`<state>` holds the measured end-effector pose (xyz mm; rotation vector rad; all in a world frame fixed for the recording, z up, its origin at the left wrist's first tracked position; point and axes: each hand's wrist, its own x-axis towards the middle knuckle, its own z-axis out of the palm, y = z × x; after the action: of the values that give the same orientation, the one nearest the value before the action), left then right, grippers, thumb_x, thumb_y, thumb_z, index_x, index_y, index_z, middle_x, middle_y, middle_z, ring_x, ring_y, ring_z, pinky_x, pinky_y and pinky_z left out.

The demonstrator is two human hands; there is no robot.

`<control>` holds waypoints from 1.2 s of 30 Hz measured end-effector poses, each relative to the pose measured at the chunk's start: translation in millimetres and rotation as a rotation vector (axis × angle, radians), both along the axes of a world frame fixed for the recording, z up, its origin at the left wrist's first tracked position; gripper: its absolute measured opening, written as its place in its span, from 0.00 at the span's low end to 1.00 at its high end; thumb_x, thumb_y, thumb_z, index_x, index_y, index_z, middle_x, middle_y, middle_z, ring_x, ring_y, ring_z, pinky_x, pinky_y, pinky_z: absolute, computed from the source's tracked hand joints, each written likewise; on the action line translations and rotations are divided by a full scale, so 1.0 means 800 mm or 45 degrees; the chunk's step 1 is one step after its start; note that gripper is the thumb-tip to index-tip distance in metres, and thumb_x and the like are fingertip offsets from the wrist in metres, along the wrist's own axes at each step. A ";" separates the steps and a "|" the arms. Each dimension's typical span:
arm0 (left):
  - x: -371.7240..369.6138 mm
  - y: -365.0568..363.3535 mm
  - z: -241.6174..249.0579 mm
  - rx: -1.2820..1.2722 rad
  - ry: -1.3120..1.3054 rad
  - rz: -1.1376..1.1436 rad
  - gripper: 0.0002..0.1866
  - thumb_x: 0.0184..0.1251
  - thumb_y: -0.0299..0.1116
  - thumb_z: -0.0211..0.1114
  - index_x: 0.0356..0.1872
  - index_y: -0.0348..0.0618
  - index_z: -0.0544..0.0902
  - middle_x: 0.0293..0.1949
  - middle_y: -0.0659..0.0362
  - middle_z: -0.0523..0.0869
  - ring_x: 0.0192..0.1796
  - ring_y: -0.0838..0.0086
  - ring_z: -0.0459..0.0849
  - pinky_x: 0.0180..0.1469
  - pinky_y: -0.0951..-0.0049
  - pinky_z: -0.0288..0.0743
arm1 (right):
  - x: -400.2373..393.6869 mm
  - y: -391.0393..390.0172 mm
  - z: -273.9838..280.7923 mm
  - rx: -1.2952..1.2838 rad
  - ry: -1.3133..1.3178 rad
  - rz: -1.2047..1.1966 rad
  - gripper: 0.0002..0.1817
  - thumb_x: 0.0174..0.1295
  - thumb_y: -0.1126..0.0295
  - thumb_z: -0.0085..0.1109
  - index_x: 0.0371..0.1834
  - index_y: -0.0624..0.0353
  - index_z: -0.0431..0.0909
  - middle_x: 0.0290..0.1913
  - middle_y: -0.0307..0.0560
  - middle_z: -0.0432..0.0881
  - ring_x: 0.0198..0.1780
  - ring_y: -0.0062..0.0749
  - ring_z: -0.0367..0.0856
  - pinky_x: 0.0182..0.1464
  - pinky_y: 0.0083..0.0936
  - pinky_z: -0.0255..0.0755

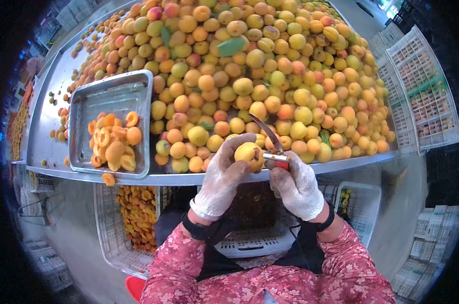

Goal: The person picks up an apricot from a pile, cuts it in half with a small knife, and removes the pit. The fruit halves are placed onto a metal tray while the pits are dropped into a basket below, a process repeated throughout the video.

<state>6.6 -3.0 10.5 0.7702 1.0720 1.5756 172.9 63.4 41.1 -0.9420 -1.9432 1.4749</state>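
Steel, dull grey and long, makes up the metal sorting table (47, 147) that carries everything before me, and a great heap of yellow and orange apricots (270, 76) covers most of it, reaching right to its near edge. Toward the table's left end, against the heap and close to the near edge, sits a rectangular shallow metal tray (113, 96) with a cluster of halved orange apricot pieces (113, 144) gathered in its near part. Below the table's near edge, on the left, a white plastic crate (105, 230) holds more cut orange halves. At the middle of the near edge, my left hand (222, 177), in a white knitted glove, is curled tight round a single yellow-orange apricot (249, 152), held just above the rim. My right hand (296, 187), gloved the same, is clenched on the red handle of a small curved-blade knife (271, 142), its blade rising up and left beside the fruit and touching it.
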 end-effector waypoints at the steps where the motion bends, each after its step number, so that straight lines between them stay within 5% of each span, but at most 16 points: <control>1: 0.003 0.004 -0.004 -0.002 -0.004 -0.007 0.25 0.64 0.31 0.57 0.64 0.38 0.71 0.55 0.57 0.77 0.56 0.76 0.75 0.58 0.76 0.70 | 0.003 0.003 0.000 0.098 0.009 0.032 0.10 0.68 0.70 0.57 0.47 0.63 0.75 0.26 0.51 0.79 0.28 0.40 0.82 0.32 0.30 0.73; 6: 0.011 0.007 -0.013 -0.085 0.000 -0.072 0.25 0.63 0.32 0.60 0.62 0.37 0.72 0.56 0.55 0.76 0.59 0.72 0.76 0.60 0.72 0.71 | 0.015 0.000 -0.013 0.301 -0.085 0.069 0.14 0.63 0.68 0.63 0.48 0.62 0.75 0.30 0.58 0.82 0.34 0.55 0.84 0.34 0.40 0.76; 11: 0.018 0.013 -0.021 -0.044 -0.011 -0.033 0.25 0.63 0.32 0.60 0.61 0.35 0.71 0.57 0.54 0.77 0.61 0.70 0.75 0.64 0.69 0.70 | 0.015 0.006 -0.022 0.359 -0.168 -0.013 0.15 0.62 0.66 0.64 0.47 0.60 0.74 0.29 0.58 0.82 0.33 0.56 0.83 0.31 0.42 0.76; 13: 0.018 0.013 -0.014 -0.108 0.153 -0.049 0.27 0.65 0.38 0.57 0.63 0.34 0.69 0.54 0.55 0.78 0.56 0.71 0.78 0.57 0.72 0.76 | 0.012 0.008 -0.024 0.478 -0.172 -0.014 0.15 0.62 0.66 0.64 0.48 0.61 0.74 0.29 0.58 0.82 0.32 0.56 0.83 0.31 0.42 0.76; 20: 0.019 0.010 -0.013 -0.096 0.210 -0.024 0.27 0.61 0.33 0.54 0.62 0.32 0.70 0.59 0.52 0.76 0.61 0.68 0.76 0.63 0.68 0.71 | 0.008 0.002 -0.033 0.500 -0.215 -0.013 0.17 0.62 0.66 0.64 0.50 0.63 0.73 0.29 0.58 0.82 0.31 0.57 0.83 0.31 0.43 0.76; 26: 0.020 0.003 -0.013 -0.026 0.033 -0.027 0.25 0.66 0.30 0.63 0.62 0.33 0.70 0.56 0.53 0.78 0.59 0.71 0.77 0.61 0.71 0.74 | 0.007 0.001 -0.026 0.423 -0.169 -0.003 0.17 0.64 0.64 0.62 0.49 0.63 0.72 0.27 0.58 0.81 0.30 0.58 0.83 0.29 0.45 0.75; 36: 0.006 -0.013 -0.020 -0.010 0.584 0.063 0.24 0.62 0.27 0.66 0.59 0.32 0.74 0.54 0.49 0.80 0.56 0.66 0.80 0.59 0.69 0.73 | -0.003 -0.010 -0.045 0.421 -0.124 0.004 0.13 0.64 0.66 0.62 0.42 0.63 0.71 0.24 0.59 0.80 0.29 0.59 0.82 0.27 0.46 0.73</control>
<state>11.4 -13.3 -5.9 1.1414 1.4321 1.4684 170.1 55.5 5.5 -0.8724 -2.1726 1.0788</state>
